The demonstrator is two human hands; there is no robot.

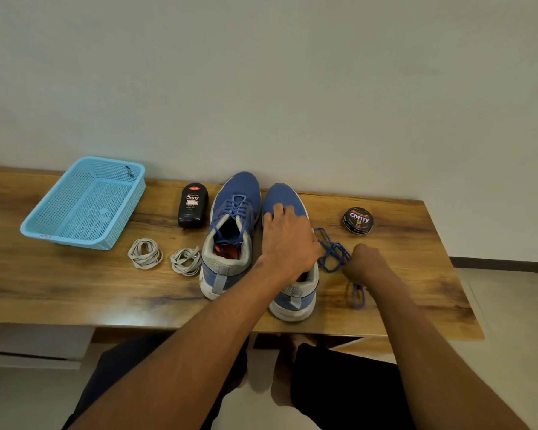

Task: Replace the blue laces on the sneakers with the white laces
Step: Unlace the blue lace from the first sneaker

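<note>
Head view, one moment catalogued. Right sneaker point(288, 197): held down at the tongue by the left hand point(288, 240), fingers spread flat over the upper, nothing pinched. Blue lace point(333, 252): already out of that shoe, heaped at 3 o'clock of it; the right hand point(365, 259) was curled over the heap, but whether lace was actually gripped could not be told. Left sneaker point(230, 231): laced in blue. Two white laces point(145, 252), coiled, lay at 9 o'clock of the shoes. Laces were judged light, limp and tangle-prone, best taken at the stiff tip. Shoes were judged soft-walled and best steadied at the upper.
</note>
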